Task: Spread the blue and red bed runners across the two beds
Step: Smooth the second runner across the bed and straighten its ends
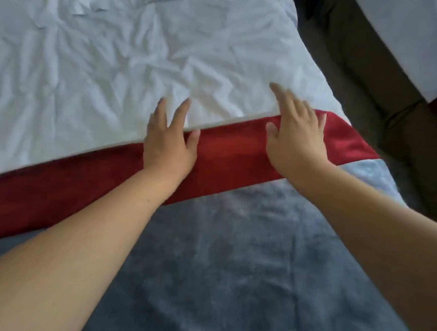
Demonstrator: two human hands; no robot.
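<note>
Bed (319, 76): covered in a creased white sheet (102, 66), seen from the foot end.

Red runner (234, 151): laid as a band across the bed, from the left side of the view to the bed's right edge, where it drapes over. Far edge straight against the sheet. Flat between the hands.

Blue runner (231, 256): grey-blue, spread on the near side of the red runner and touching it along its whole near edge. Reaches the bed's right edge as well. Cannot tell which runner overlaps the other.

Left hand (168, 146): palm down on the red runner, near the middle of the bed. Fingers (181, 113) straight and spread, reaching past the runner's far edge onto the sheet; thumb on that far edge. Nothing pinched.

Right hand (295, 137): palm down on the red runner, near the bed's right edge. Fingers straight and loosely spread, forefinger out on the sheet, the rest blurred. Nothing gripped.

Floor (360, 84): dark, along the bed's right edge.

Far bed (415, 37): white-covered, at the upper right, well apart from the hands. Dark red patch below its near edge; too little visible to identify.
</note>
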